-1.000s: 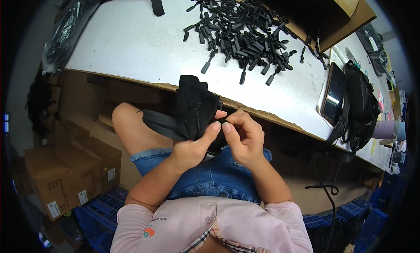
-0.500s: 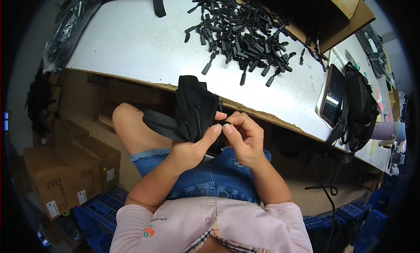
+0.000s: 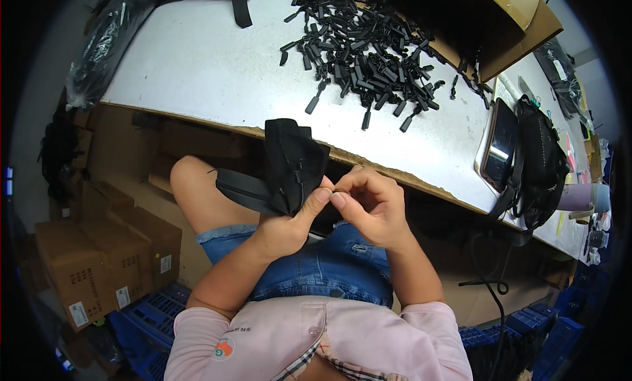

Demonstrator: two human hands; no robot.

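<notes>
Here's the left hand (image 3: 284, 233) grasping a black fabric piece (image 3: 289, 160), most of it on the grip's far side; right fingertips (image 3: 347, 203) meet the left's (whether they pinch anything, can't tell). Beyond, black pulls (image 3: 375, 68) heap across the white table (image 3: 191, 71); brown boxes (image 3: 108, 266) stand left.

Shirt (image 3: 375, 331): dark lettering (image 3: 239, 329), orange logo (image 3: 224, 349) | cartons (image 3: 108, 249): dark print (image 3: 84, 275), white labels (image 3: 78, 314)

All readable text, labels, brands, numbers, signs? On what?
Pink shirt: small dark lettering, too small to read; round orange emblem, lettering not copied.
Brown cartons: dark print, too blurred to read.
White carton labels: too small.
Black fabric piece: no text visible.
</notes>
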